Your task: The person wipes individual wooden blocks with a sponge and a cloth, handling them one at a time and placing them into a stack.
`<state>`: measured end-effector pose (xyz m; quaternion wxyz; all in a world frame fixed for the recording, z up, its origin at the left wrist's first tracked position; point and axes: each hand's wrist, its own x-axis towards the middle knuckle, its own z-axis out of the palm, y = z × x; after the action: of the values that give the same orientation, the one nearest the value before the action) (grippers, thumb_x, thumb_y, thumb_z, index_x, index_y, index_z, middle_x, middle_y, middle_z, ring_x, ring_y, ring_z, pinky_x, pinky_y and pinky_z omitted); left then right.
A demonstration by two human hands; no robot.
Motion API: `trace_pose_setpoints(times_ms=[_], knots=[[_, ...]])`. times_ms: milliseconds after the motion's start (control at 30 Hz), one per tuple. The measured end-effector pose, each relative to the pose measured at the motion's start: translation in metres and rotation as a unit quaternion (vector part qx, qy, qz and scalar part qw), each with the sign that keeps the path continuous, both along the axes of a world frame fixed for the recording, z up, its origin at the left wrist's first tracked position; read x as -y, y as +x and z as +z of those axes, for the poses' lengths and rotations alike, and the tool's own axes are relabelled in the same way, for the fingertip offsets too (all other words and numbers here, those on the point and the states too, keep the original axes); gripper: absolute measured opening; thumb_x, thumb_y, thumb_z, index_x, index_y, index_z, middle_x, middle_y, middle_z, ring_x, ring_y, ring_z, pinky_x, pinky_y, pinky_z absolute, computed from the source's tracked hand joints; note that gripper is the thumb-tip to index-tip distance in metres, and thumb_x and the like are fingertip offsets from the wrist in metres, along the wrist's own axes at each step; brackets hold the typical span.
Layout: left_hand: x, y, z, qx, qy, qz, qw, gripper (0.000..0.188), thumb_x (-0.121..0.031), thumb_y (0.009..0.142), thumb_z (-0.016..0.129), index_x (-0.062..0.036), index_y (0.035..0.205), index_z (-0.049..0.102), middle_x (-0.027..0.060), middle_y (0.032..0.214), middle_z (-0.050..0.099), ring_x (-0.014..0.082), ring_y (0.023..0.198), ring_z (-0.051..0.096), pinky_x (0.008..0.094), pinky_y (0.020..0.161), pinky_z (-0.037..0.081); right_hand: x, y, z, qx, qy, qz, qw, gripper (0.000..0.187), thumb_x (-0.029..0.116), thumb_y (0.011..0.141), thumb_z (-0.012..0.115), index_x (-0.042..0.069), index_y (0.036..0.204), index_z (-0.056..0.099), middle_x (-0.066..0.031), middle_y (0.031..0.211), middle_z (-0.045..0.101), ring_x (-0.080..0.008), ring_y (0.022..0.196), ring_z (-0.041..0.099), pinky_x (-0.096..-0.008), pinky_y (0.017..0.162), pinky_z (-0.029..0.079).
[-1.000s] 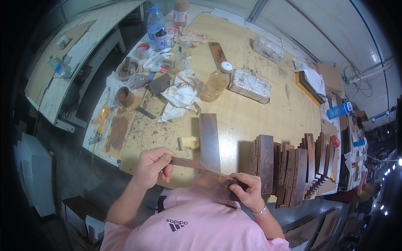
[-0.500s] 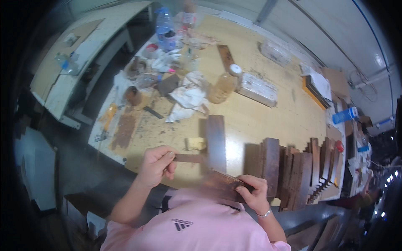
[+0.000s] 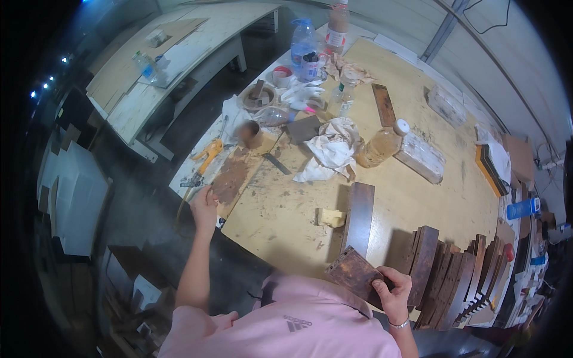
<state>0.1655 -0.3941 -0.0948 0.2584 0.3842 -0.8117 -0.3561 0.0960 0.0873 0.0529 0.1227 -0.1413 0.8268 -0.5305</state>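
My right hand (image 3: 394, 292) grips a dark brown wooden piece (image 3: 354, 275) by one end, thumb on top, at the table's near edge. Out to the left, my left hand (image 3: 205, 209) is closed beside a brown-smeared patch (image 3: 233, 179) on the table. Whatever its fingers hold does not show clearly. A long brown wooden piece (image 3: 359, 218) lies just beyond the held one, with a pale yellow sponge-like block (image 3: 331, 217) at its left. Right of my right hand, several similar brown wooden pieces (image 3: 444, 280) stand in a row.
A yellow-handled tool (image 3: 209, 154) lies at the left edge near a brown cup (image 3: 250, 135). Crumpled stained paper (image 3: 335, 146), a bottle of amber liquid (image 3: 382, 145) and a wrapped white block (image 3: 421, 157) occupy the middle. Tall bottles (image 3: 304, 45) stand behind. Another table (image 3: 197, 42) is at far left.
My left hand has moved left, away from the held wooden piece, to the brown patch; the brown strip it held no longer shows clearly. My right hand keeps its piece. The view has shifted left.
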Motion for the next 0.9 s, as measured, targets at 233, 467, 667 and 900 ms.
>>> trace_pose_setpoints(times_ms=[233,467,667,900], knots=[[-0.010,-0.001,-0.012,0.013,-0.044,-0.022,0.999,0.022,-0.004,0.092,0.056,-0.0009,0.110,0.067,0.0163,0.079,0.070,0.0299,0.073,0.069,0.0398,0.069,0.053,0.002,-0.003,0.000,-0.005,0.020,0.012,1.000,0.024,0.012,0.081,0.076,-0.007,0.095,0.069,-0.0086,0.076,0.069,-0.0127,0.069,0.063,-0.0260,0.066,0.050],[-0.006,-0.011,-0.019,0.020,-0.045,-0.036,0.998,0.021,-0.004,0.094,0.055,0.0007,0.110,0.068,0.0148,0.077,0.069,0.0260,0.070,0.067,0.0373,0.067,0.052,0.002,-0.002,0.000,0.023,0.005,-0.004,1.000,0.021,0.008,0.078,0.075,-0.005,0.095,0.071,-0.0126,0.076,0.069,-0.0156,0.068,0.064,-0.0277,0.066,0.050],[-0.004,-0.013,-0.026,-0.013,0.015,-0.007,1.000,0.021,-0.005,0.095,0.057,0.0013,0.112,0.068,0.0106,0.074,0.068,0.0175,0.062,0.064,0.0343,0.061,0.052,0.002,-0.002,-0.001,0.032,0.000,-0.002,0.999,0.021,0.008,0.079,0.074,-0.005,0.095,0.071,-0.0121,0.076,0.070,-0.0148,0.068,0.064,-0.0276,0.066,0.050],[0.001,-0.018,-0.032,-0.095,0.188,0.008,0.978,0.021,-0.003,0.098,0.054,0.0030,0.114,0.066,0.0086,0.073,0.067,0.0083,0.052,0.055,0.0243,0.048,0.046,0.004,-0.003,0.001,0.035,0.003,-0.004,0.999,0.022,0.008,0.079,0.074,-0.006,0.095,0.070,-0.0122,0.076,0.069,-0.0145,0.068,0.064,-0.0275,0.066,0.050]])
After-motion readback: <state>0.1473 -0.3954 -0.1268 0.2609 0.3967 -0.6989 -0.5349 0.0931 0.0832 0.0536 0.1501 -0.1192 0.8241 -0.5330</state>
